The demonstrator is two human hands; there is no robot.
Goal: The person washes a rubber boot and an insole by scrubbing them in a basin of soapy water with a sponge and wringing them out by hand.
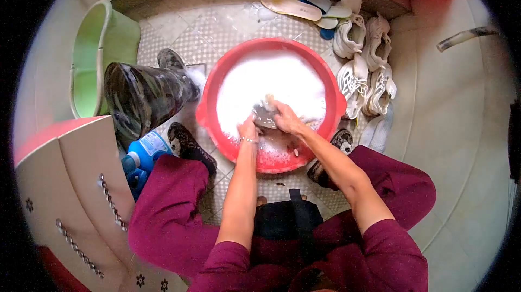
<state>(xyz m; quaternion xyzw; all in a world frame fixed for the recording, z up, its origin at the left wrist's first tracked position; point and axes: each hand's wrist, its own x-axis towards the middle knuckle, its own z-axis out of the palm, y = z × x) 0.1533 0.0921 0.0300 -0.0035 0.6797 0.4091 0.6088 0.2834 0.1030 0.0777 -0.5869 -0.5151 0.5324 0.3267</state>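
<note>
Left hand [248, 129] and right hand [283, 117] both grip a grey shoe [264, 114] over the red basin [209, 108].
Risk: soapy foam [277, 78] makes it slippery; it may drop and splash.

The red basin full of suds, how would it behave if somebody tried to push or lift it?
The red basin looks filled with foamy water, so it is probably heavy and would slosh if shoved. Its wet rim and the tiled floor suggest it may slide rather than tip, being wide and low. The left hand and right hand work inside, likely soapy and slippery.
</note>
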